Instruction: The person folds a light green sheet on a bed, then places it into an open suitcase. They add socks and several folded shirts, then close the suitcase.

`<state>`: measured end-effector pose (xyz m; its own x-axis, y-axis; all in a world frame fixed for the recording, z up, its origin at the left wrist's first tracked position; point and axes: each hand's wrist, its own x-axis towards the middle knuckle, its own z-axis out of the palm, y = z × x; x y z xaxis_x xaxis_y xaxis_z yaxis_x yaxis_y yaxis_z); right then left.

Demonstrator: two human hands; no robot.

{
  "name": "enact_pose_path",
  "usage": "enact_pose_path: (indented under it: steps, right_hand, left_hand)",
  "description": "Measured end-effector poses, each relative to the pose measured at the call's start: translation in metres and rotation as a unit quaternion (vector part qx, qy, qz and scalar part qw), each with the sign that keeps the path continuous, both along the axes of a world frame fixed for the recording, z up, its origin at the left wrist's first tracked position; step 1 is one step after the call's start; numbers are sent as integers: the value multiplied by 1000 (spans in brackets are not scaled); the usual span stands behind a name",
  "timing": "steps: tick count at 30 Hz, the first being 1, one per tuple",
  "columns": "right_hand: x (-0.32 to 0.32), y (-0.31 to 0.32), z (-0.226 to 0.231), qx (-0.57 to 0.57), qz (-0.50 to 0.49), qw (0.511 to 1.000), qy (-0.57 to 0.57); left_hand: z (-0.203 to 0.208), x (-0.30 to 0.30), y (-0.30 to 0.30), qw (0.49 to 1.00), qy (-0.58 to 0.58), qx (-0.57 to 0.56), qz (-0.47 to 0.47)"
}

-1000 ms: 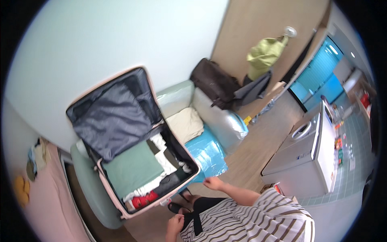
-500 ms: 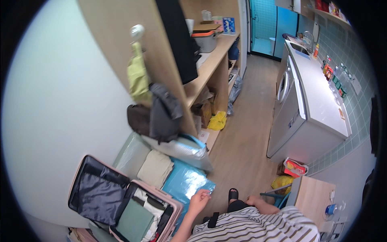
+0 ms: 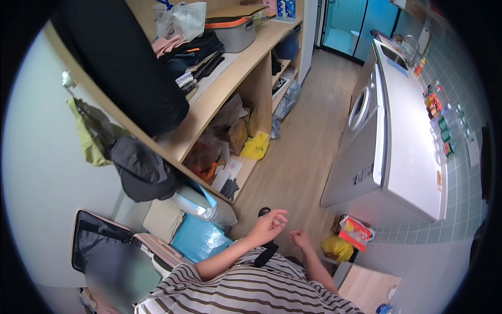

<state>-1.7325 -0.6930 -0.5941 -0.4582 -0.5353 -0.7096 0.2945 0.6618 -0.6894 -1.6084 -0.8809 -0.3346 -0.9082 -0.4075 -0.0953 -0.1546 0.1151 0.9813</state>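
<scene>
Holds left hand (image 3: pixel 271 224) and right hand (image 3: pixel 300 239) empty, apart, loosely curled. Has a yellow bag (image 3: pixel 336 248) and red printed package (image 3: pixel 355 234) near the right hand; farther out, faces labels (image 3: pixel 363 175) too small to read on a white appliance (image 3: pixel 348 191).

A loose white top (image 3: pixel 230 290) with narrow dark stripes and a wide, short left sleeve (image 3: pixel 183 275) is worn with a black strap (image 3: pixel 266 255) and dark footwear (image 3: pixel 264 211).
</scene>
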Motion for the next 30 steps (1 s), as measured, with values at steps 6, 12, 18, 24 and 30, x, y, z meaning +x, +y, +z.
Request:
enact_pose_path:
  steps: [6, 12, 18, 24, 30]
  right_hand:
    - [-67, -90, 18, -10, 193, 978, -85]
    - [-223, -216, 30, -42, 260, 963, 51]
    - [-274, -410, 160, -188, 95, 977, 34]
    - [-252, -547, 301, -411, 211, 886, -34]
    - [-215, -658, 379, -518, 518, 680, 38]
  left_hand:
    - [-48, -62, -111, 965, 105, 123, 208]
    - [2, -161, -235, 915, 244, 157, 280]
    - [58, -161, -339, 860, 267, 50, 433]
    - [78, -141, -391, 690, 334, 192, 612]
    - [72, -123, -391, 466, 454, 274, 708]
